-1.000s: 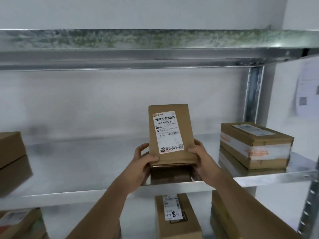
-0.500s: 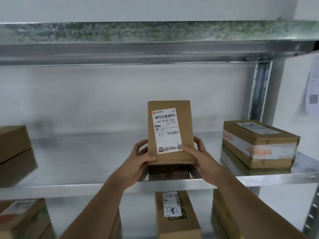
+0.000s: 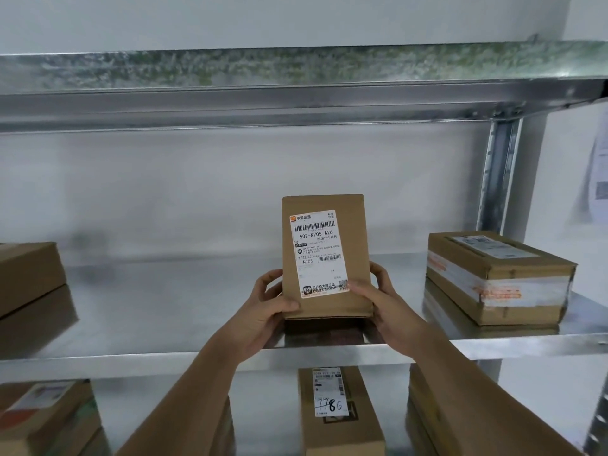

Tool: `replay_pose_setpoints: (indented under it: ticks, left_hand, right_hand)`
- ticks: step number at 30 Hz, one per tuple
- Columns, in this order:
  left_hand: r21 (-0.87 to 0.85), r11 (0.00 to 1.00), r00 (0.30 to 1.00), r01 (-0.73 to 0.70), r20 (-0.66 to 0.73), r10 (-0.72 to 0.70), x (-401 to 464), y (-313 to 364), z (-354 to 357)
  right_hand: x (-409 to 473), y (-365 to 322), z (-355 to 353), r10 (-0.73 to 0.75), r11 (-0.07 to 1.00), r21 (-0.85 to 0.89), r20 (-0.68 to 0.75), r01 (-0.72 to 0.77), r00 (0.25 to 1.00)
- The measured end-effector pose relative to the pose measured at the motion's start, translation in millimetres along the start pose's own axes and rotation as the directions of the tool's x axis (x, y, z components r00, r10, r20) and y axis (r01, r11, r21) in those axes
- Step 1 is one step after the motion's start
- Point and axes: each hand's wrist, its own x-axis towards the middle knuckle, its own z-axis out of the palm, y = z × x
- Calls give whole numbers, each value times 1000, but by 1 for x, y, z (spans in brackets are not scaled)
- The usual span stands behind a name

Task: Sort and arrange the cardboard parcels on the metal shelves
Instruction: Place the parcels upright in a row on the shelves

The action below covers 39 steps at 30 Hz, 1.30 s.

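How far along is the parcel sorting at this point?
Partly done: a taped box already sits at the right of the middle shelf. In hand: left hand and right hand grip a labelled parcel upright there. Left: releasing it; most of that shelf is bare.

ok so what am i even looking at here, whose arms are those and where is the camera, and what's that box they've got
There is no machine here. A person wears a camera on the head, looking forward and down, so the two arms reaching in from the bottom are their own. The single picture comes from that camera.

The left hand and right hand each take a grip on a lower side of a small cardboard parcel, held upright at the metal shelf with its white shipping label facing the camera. It reads 507-N705 A26.

On the same shelf, a taped parcel lies flat to the right, and another brown parcel sits at the left edge. The shelf below holds more, one marked 7786 by hand.
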Motion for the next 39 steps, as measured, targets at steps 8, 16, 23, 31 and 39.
replay_pose_setpoints:
  ticks: [8,16,23,31,39]
  left_hand:
    - [49,998,999,-34,-4,34,-1,1,4]
    - [180,982,997,-56,-35,63,-3,0,5]
    - [139,990,995,-38,-82,50,0,-1,-1]
    - [248,965,983,-79,-140,116,1,-5,5]
    - [286,955,997,-79,20,76,-6,2,10]
  right_hand:
    - [0,1,1,-33,999,-7,-6,33,999]
    - [3,3,-3,-65,997,-39,-87,62,994]
    - [1,7,-8,-85,996,22,-163,90,983]
    - [2,9,-5,-87,992,-101,-50,81,995]
    - [3,10,-8,-104,982,-161,-6,101,995]
